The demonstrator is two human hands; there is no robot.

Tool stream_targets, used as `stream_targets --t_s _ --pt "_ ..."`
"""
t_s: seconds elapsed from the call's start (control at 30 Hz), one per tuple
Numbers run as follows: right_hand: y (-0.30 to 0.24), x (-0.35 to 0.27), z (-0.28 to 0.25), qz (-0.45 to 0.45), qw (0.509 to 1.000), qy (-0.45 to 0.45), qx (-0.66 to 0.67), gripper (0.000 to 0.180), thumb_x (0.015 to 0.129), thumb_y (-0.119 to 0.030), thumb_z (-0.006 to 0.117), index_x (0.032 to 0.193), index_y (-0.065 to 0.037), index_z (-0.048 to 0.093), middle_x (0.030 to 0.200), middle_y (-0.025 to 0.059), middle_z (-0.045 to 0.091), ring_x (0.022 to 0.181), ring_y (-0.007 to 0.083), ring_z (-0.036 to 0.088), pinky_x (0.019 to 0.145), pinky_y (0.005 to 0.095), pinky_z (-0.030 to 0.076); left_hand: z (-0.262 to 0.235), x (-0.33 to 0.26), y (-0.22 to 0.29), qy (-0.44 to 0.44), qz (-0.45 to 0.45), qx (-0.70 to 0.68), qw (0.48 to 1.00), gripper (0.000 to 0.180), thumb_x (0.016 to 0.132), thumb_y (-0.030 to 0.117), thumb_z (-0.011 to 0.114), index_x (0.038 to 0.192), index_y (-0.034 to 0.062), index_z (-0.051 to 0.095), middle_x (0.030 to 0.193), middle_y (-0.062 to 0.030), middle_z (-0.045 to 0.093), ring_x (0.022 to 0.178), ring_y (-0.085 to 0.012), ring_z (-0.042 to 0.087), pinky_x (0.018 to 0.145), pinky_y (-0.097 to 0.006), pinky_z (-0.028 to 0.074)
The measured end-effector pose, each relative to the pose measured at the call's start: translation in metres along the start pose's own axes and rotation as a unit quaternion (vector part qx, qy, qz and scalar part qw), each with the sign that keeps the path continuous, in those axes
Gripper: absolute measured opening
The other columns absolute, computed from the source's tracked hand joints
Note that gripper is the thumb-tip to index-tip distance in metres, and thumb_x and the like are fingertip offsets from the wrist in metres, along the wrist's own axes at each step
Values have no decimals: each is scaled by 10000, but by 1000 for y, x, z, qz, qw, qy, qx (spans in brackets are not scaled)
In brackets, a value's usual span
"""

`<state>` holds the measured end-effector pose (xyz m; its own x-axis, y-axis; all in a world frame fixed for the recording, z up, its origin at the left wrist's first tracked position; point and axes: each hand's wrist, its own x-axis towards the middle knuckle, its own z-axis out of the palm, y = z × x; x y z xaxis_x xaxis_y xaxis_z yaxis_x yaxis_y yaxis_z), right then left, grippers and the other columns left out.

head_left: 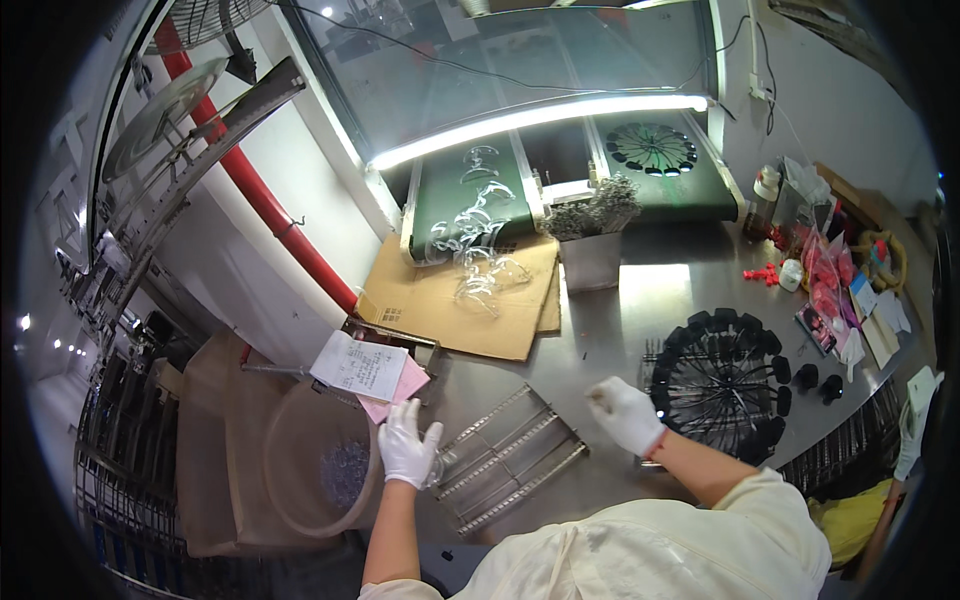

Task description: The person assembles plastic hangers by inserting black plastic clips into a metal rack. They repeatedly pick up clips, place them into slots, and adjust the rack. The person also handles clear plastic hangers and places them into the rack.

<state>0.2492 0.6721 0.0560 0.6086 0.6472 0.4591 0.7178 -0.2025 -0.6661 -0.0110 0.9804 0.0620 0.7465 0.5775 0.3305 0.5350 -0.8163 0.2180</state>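
Note:
Both hands wear white gloves. My left hand (pixel 408 448) is beside the left end of a metal rack with notched bars (pixel 497 453), fingers stretched out and thumb apart. Close to its thumb side is a clear curved plastic piece (pixel 441 466); I cannot tell whether the hand touches it. My right hand (pixel 628 417) is above the table between the rack and a wheel-shaped cluster of black parts (pixel 722 380). Its fingers are curled together, and whatever is in them, if anything, is hidden. Thin spokes join the black parts at the wheel's middle.
Clear curved pieces (pixel 478 235) lie on the left green conveyor (pixel 430 190) and on cardboard (pixel 450 325). Another black wheel (pixel 652 150) rides the right conveyor. A grey bin (pixel 592 262) stands between them. A notebook (pixel 360 366) and large tub (pixel 290 480) are at left; bagged red items (pixel 828 280) at right.

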Motion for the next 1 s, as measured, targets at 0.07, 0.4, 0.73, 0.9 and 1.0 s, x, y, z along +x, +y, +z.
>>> stream_targets --t_s 0.07,0.4,0.73,0.9,1.0 --pt "0 44 44 -45 997 -64 -22 108 907 -177 670 978 -101 697 969 125 688 879 345 693 784 438 565 16 8 -17 -76 18 2 997 745 912 573 607 1446 58 539 1484 -181 524 1391 -370 448 1120 -582 333" --pt "37 324 177 5 966 -125 -225 202 893 -231 632 983 -81 734 1066 191 699 983 381 691 870 456 556 63 8 -47 -181 4 -22 983 675 972 601 525 1410 91 590 1431 -124 589 1399 -341 462 1150 -616 304" --pt "133 524 267 150 977 -26 -148 316 900 -235 608 1180 -130 711 1187 207 707 1136 382 660 989 433 517 39 14 -33 -193 13 12 981 631 988 539 525 1412 73 573 1391 -170 615 1356 -377 504 1153 -560 316" --pt "177 580 295 155 985 -19 -79 636 894 -401 733 1435 -120 551 1330 204 656 1230 359 628 1044 416 492 43 19 -34 -248 -16 -27 968 679 908 480 661 1440 75 541 1443 -158 566 1414 -377 429 1191 -581 228" --pt "182 587 298 174 981 -86 -8 879 809 -417 805 1544 -118 426 1406 212 611 1301 337 590 1086 411 475 43 24 -36 -254 -17 -31 967 680 898 473 674 1428 66 549 1433 -161 573 1405 -383 440 1191 -578 231"
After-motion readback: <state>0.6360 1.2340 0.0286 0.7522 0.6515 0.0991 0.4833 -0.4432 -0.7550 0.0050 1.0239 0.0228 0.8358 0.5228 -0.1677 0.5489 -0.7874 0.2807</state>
